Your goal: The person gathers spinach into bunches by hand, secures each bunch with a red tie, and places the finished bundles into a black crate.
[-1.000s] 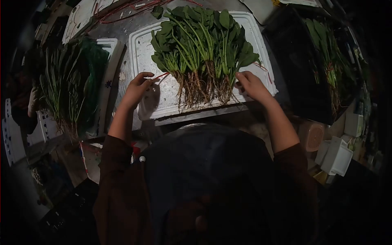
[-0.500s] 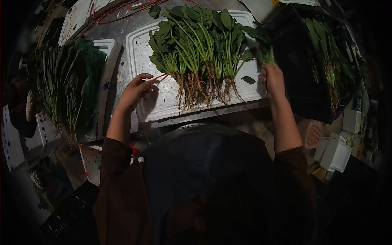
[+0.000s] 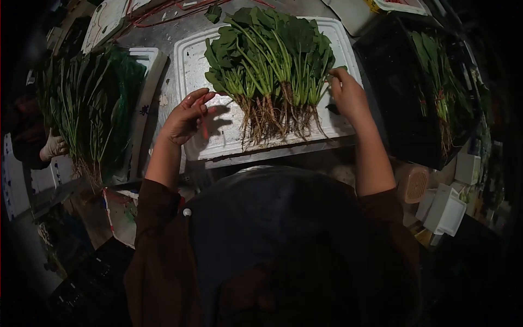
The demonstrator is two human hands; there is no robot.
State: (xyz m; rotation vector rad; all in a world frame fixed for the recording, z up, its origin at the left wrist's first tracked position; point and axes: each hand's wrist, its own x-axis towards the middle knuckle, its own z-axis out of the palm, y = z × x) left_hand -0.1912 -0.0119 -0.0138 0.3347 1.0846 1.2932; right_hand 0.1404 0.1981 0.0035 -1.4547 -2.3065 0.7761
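dim work area, grey metal table [image 3: 158, 41] under a white foam tray [image 3: 197, 71]; red strands [image 3: 174, 15] lie on the metal beyond it. on the tray: a broad bundle of leafy greens [image 3: 272, 60], leaves pointing away from the person, brown roots [image 3: 267, 115] toward the near edge. hands are apart, one on each side of the bundle. left hand [image 3: 188, 115]: thumb and fingers pinched on a red tie [image 3: 205, 129], one end hanging below the fingers. right hand [image 3: 350, 99]: fingers curled at the right edge of the greens; cannot tell whether they grip anything. loose dark leaf [image 3: 333, 109] just beside this hand. at left, a heap of greens [image 3: 87, 103], another person's gloved hand [image 3: 53, 147] beside its lower stems. at right, black crate [image 3: 384, 82] containing red-tied greens [image 3: 438, 92].
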